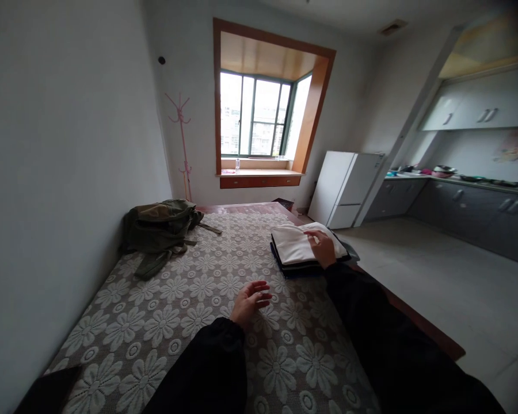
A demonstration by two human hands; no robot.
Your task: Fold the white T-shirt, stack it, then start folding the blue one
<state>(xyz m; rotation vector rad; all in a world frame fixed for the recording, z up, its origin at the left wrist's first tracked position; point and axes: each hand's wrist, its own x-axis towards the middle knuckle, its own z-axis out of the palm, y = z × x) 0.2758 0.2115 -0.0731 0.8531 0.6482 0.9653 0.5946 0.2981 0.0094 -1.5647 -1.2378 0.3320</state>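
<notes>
- My right hand (pixel 322 248) is over the pile of folded cloth (pixel 290 246), fingers loosely bent and apart, gripping nothing; I cannot tell whether my fingertips touch the top piece.
- My left hand (pixel 249 302) is above the flowered cover (pixel 202 286), nearer to me than the pile, palm turned inward, fingers slightly curled with a wide gap to the thumb, holding nothing.
- Black sleeves (pixel 218 351) reach down to both my wrists.
- The pile lies on the right side of the cover, beyond my left hand, white on top with dark layers (pixel 301 271) showing underneath.
- The cover is spread over a reddish-brown wooden top (pixel 435 336), whose bare edge shows along the right and at the far end.
- At the far left of the cover, near the wall, slumps a dark green backpack (pixel 159 230), its straps trailing toward the middle.
- A dark thing (pixel 49 391) pokes into the bottom left corner, too little seen to name.
- Past the far end are a pink coat stand (pixel 183 135) and a wood-framed window (pixel 259 115), a clear bottle (pixel 237 165) on its sill.
- To the right are a white fridge (pixel 334 187) and grey kitchen cupboards (pixel 453 204).
</notes>
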